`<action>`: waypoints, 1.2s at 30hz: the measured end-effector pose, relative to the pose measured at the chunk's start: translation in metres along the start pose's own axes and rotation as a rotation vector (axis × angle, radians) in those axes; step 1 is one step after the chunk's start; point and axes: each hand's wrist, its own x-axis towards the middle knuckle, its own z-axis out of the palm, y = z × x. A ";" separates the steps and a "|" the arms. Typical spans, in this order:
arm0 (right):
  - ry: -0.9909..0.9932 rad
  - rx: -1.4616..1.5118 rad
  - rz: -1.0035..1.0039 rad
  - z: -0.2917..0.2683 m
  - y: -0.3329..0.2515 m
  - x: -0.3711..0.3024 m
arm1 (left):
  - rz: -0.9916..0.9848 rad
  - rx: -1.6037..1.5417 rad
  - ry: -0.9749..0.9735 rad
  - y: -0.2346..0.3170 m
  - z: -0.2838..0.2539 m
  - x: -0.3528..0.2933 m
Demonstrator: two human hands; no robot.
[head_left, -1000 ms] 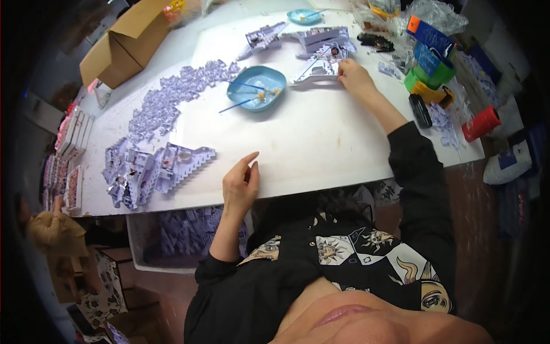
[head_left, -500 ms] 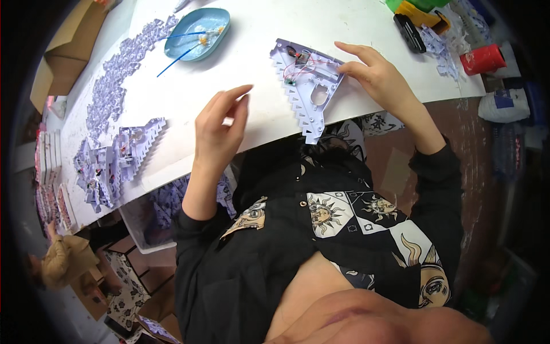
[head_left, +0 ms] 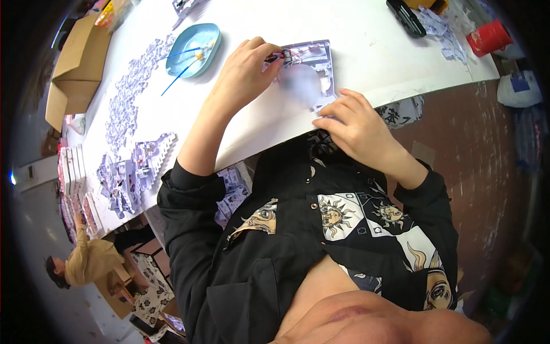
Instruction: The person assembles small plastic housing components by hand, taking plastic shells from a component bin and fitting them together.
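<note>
Pale lilac cardboard cut-out piece (head_left: 312,69) lying flat near the front edge of the white surface (head_left: 366,40), directly ahead of the chest. Left hand (head_left: 243,71) resting on its upper left corner, thumb and forefinger closed in a tight grip on a small dark and red bit (head_left: 285,55) at the piece's top edge; too small to tell what kind. Right hand (head_left: 358,123) at the lower right corner, fingers half curled, fingertips pressing the edge of the piece against the surface rather than wrapped around anything.

Blue oval dish (head_left: 193,41) just left of the left hand, with a thin blue stick (head_left: 180,80) leaning out over its rim. Further left, a long spread of loose lilac pieces (head_left: 129,97) and a cluster of assembled ones (head_left: 132,172). Red cup (head_left: 488,37) and a black flat object (head_left: 405,16) at the far right. Open cardboard box (head_left: 71,74) beyond the left end.

Probably best done with steady downward pressure from the right hand to stop the card sliding or lifting. Small bit better brought straight in, squarely, without twisting the thin card. Worth keeping the left wrist clear of the dish and stick, an easy knock from this position.
</note>
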 end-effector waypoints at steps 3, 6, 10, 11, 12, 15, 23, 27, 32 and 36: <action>0.011 -0.020 0.024 -0.011 0.015 -0.004 | -0.075 -0.040 -0.030 0.004 -0.003 0.002; 0.093 -0.409 0.144 -0.028 0.046 -0.008 | -0.132 -0.144 -0.130 0.015 -0.015 0.003; 0.290 -0.245 0.154 -0.029 0.038 0.009 | -0.111 -0.197 0.018 0.003 -0.015 0.003; 0.295 -0.243 0.158 -0.021 0.028 0.016 | -0.108 -0.193 0.013 0.003 -0.017 0.002; 0.273 -0.125 0.148 -0.013 0.018 0.022 | -0.090 -0.187 -0.018 0.004 -0.018 0.003; 0.274 0.002 0.165 0.011 0.008 0.047 | -0.080 -0.171 -0.070 0.008 -0.017 0.001; 0.280 -0.102 0.327 0.043 0.022 0.076 | -0.092 -0.022 -0.063 0.010 -0.011 0.001; 0.259 -0.027 0.337 0.045 0.024 0.075 | -0.178 -0.086 -0.124 0.005 -0.012 0.003; 0.389 0.039 0.286 0.048 0.025 0.074 | -0.340 -0.326 -0.190 -0.013 -0.005 0.004; 0.491 0.053 0.225 0.039 0.018 0.080 | -0.241 -0.307 -0.096 -0.008 -0.015 0.005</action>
